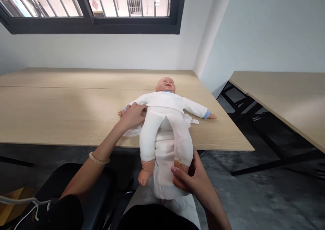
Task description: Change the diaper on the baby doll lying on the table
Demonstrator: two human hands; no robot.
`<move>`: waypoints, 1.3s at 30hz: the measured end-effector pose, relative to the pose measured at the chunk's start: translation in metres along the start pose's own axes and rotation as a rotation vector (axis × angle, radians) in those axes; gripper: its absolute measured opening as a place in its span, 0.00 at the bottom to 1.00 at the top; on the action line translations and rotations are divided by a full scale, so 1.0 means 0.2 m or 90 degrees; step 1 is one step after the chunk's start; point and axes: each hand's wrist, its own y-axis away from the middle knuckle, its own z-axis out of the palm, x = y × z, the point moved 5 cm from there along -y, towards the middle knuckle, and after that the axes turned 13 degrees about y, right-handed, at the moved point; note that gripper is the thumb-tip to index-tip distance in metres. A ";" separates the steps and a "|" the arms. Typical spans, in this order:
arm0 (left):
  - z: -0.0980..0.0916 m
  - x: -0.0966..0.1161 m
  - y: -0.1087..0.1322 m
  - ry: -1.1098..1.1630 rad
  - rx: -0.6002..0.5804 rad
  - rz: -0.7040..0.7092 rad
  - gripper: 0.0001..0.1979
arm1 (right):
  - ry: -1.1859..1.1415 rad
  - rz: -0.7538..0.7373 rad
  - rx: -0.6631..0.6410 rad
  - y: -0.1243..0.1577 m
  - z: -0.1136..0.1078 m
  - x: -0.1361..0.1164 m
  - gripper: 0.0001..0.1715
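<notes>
A baby doll (165, 105) in a white outfit with blue cuffs lies face up on the wooden table (63, 111), its legs hanging over the front edge. My left hand (133, 115) rests on the doll's side at the waist, fingers curled against the white cloth. My right hand (189, 177) is closed round the doll's lower leg and foot on the right, with white trouser cloth (165, 179) bunched under it. The doll's other bare foot (145, 176) hangs free. A white diaper or cloth (132, 132) lies under the doll.
A second wooden table (284, 98) stands to the right across a gap with black frame legs. A black chair (99, 189) sits below at the left, with a white hanger (27, 203). A barred window (91, 6) is on the far wall.
</notes>
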 end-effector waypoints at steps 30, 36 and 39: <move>0.39 0.19 0.87 -0.304 0.235 0.110 0.36 | 0.494 0.034 0.231 0.03 -0.24 0.12 0.37; 0.55 0.12 0.90 -0.335 0.322 0.247 0.44 | 0.540 0.045 0.216 0.02 -0.28 0.14 0.38; 0.58 0.06 0.89 -0.327 0.373 0.293 0.46 | 0.524 0.056 0.207 0.02 -0.30 0.17 0.38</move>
